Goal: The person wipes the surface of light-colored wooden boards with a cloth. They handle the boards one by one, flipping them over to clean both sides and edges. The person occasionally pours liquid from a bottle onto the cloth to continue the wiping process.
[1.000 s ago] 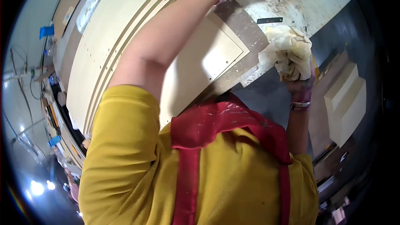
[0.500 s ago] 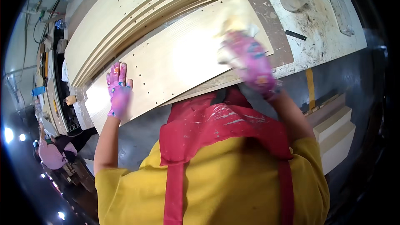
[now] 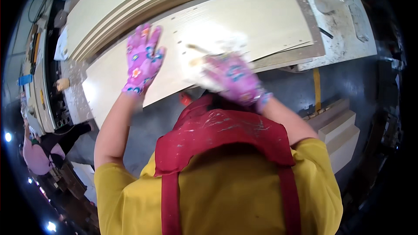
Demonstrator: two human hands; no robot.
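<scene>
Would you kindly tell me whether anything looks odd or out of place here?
The worktable is blotched and dirty toward its right end, and the red apron is streaked pale; both stand out against the much cleaner pale board.

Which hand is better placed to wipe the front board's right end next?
Probably the right hand: it holds the pale cloth, nearer that end; the left hand rests on the board, farther left.

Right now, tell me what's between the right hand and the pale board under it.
A crumpled, whitish cloth, blurred, lies between the right hand and the board, seen in the head view.
</scene>
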